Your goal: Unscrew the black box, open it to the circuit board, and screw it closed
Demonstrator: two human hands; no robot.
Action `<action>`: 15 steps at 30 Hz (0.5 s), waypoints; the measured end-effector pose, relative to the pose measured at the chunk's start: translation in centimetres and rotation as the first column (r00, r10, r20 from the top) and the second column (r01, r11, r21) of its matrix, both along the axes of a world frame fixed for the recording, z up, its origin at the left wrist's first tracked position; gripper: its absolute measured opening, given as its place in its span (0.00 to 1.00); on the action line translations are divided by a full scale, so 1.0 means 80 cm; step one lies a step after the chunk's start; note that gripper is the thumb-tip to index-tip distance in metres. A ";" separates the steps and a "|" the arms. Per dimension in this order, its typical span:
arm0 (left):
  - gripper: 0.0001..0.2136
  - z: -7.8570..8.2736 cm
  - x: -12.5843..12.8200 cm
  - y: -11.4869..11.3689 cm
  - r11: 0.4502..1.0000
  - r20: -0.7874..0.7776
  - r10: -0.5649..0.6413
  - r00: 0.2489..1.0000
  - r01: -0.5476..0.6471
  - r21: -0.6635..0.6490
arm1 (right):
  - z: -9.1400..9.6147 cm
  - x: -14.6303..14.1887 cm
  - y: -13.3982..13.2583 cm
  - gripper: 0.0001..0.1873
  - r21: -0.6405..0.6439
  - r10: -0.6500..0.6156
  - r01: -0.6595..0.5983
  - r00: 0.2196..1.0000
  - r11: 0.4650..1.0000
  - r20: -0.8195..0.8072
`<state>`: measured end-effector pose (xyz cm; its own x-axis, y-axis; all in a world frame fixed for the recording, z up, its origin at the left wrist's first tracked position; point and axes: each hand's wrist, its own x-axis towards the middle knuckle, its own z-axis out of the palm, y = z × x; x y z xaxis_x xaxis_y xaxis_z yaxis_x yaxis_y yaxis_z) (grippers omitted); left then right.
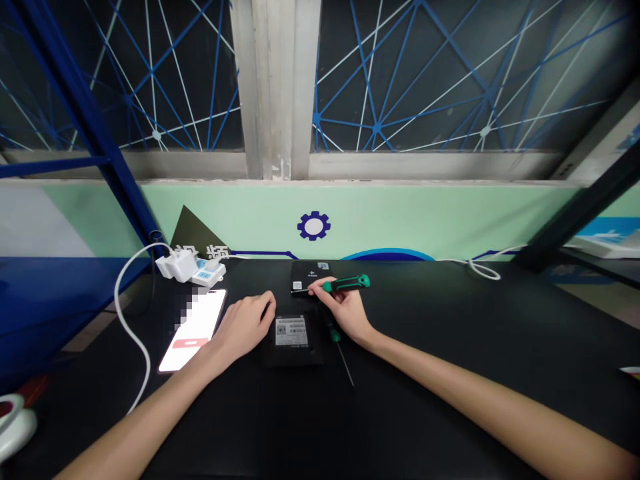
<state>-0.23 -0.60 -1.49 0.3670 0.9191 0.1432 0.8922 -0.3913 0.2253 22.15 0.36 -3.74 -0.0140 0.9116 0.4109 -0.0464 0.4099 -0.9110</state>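
Note:
My right hand (350, 313) pinches a green-and-black screwdriver (349, 283) by its front end, the shaft pointing left across the near edge of a small black box (307, 272) with white print. Below that hand a second green-and-black screwdriver (342, 357) lies on the table, its tip towards me and its handle partly hidden. Left of it rests a flat black drive-like case (295, 357) with a white printed label. My left hand (247, 323) lies beside the case's left edge, fingers curled in; what they hold, if anything, is hidden.
A lit phone (197, 333) lies under my left forearm. Behind it are a white power strip (207, 272) and a plugged-in charger (179, 265); their white cable (120, 293) loops left. Another cable (484, 271) lies at the back right. A white object (17, 427) stands front left.

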 end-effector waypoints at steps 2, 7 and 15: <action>0.10 0.000 0.000 0.000 1.000 0.003 0.000 1.000 0.000 -0.001 | 0.003 0.002 -0.003 0.12 0.000 0.009 -0.009 1.000 1.000 0.020; 0.11 0.002 0.000 -0.002 1.000 -0.007 0.004 1.000 -0.004 -0.010 | 0.014 0.006 -0.009 0.19 0.035 0.029 -0.034 0.993 0.999 0.115; 0.09 0.002 0.002 -0.002 0.998 0.054 0.042 0.998 -0.044 0.036 | 0.015 0.004 -0.009 0.16 -0.016 0.075 -0.074 0.996 0.997 0.053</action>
